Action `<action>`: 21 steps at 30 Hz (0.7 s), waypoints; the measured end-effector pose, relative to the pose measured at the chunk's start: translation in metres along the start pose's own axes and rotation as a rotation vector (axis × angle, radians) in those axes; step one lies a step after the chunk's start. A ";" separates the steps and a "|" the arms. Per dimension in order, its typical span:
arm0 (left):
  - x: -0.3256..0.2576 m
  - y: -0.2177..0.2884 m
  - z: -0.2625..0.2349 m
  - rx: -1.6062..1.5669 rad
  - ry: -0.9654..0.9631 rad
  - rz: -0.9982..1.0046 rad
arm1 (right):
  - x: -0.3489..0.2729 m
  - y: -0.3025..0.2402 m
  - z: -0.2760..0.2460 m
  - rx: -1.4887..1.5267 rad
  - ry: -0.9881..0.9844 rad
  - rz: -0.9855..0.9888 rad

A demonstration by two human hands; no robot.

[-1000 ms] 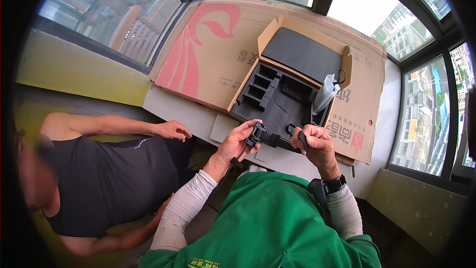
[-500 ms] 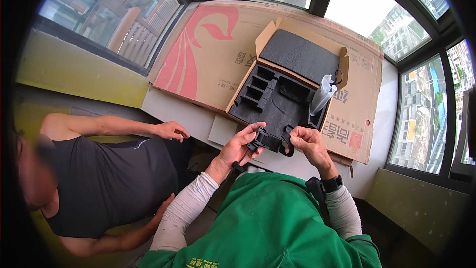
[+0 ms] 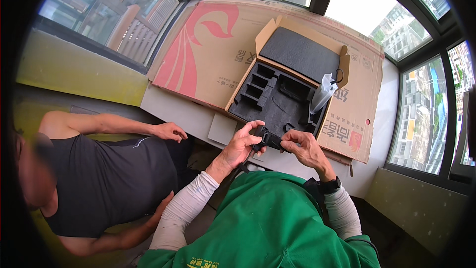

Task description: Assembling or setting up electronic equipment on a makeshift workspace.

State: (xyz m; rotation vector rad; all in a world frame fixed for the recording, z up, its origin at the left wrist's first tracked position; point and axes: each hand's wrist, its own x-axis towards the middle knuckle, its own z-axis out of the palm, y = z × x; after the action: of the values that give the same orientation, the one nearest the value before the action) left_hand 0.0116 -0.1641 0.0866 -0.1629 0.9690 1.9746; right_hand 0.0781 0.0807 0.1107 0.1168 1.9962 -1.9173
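Note:
My left hand is closed round a small black device with a strap, thumb on its upper side. From the right, my right hand pinches the device's right end between thumb and fingers; those fingertips hide the piece they press on. A thin black cable hangs below my left hand. Just beyond both hands stands an open cardboard box, lined with a black foam insert with several cut-out slots. A translucent plastic bag with a black cable leans in the box's right side.
The box rests on a large flattened carton with a pink print, laid over a white ledge. Windows surround the far side. At my left sits a person in a dark sleeveless top, one hand near the ledge.
My right hand has moved slightly left and closer to my left hand. The looped black strap it held up is now down against the device.

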 end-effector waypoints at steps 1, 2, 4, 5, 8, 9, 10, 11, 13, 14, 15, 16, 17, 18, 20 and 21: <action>0.000 0.000 0.000 0.003 0.011 -0.001 | -0.001 0.000 0.003 -0.020 -0.017 -0.019; 0.000 0.000 0.000 -0.001 0.022 -0.001 | -0.001 0.000 0.005 -0.024 -0.019 -0.031; 0.000 0.000 -0.001 -0.009 0.044 0.000 | -0.001 -0.001 0.007 -0.032 -0.021 -0.055; 0.000 0.000 -0.002 -0.006 0.048 0.001 | -0.001 -0.002 0.008 -0.020 -0.019 -0.059; 0.001 -0.003 -0.006 0.000 0.054 0.006 | 0.001 -0.005 0.011 0.009 -0.015 -0.067; 0.001 -0.003 -0.008 0.000 0.051 0.010 | 0.002 -0.006 0.012 0.015 -0.013 -0.069; 0.001 -0.004 -0.009 0.000 0.047 0.013 | 0.003 -0.007 0.014 0.021 -0.012 -0.071; 0.002 -0.004 -0.009 -0.005 0.040 0.011 | 0.003 -0.006 0.014 0.007 -0.009 -0.066; 0.002 -0.004 -0.009 -0.016 0.028 0.005 | 0.005 -0.005 0.014 -0.020 -0.004 -0.055; 0.002 -0.005 -0.010 -0.002 0.023 0.007 | 0.006 -0.006 0.014 -0.036 -0.005 -0.040; 0.002 -0.007 -0.010 0.011 0.019 0.009 | 0.007 -0.007 0.015 -0.052 -0.006 -0.024; 0.001 -0.008 -0.010 0.025 0.015 0.011 | 0.008 -0.008 0.015 -0.068 -0.007 -0.008; 0.001 -0.007 -0.010 0.022 0.004 0.012 | 0.009 -0.008 0.016 -0.043 -0.007 -0.015; 0.000 -0.007 -0.009 0.019 -0.007 0.012 | 0.010 -0.008 0.016 -0.018 -0.007 -0.022; 0.000 -0.006 -0.009 0.025 -0.026 0.013 | 0.010 -0.009 0.017 0.021 -0.011 -0.023; -0.001 -0.006 -0.009 0.035 -0.034 0.013 | 0.011 -0.009 0.016 0.036 -0.015 -0.017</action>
State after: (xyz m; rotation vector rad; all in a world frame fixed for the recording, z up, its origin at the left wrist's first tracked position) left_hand 0.0142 -0.1693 0.0770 -0.1035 0.9848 1.9650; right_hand 0.0689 0.0620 0.1157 0.0952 1.9600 -1.9587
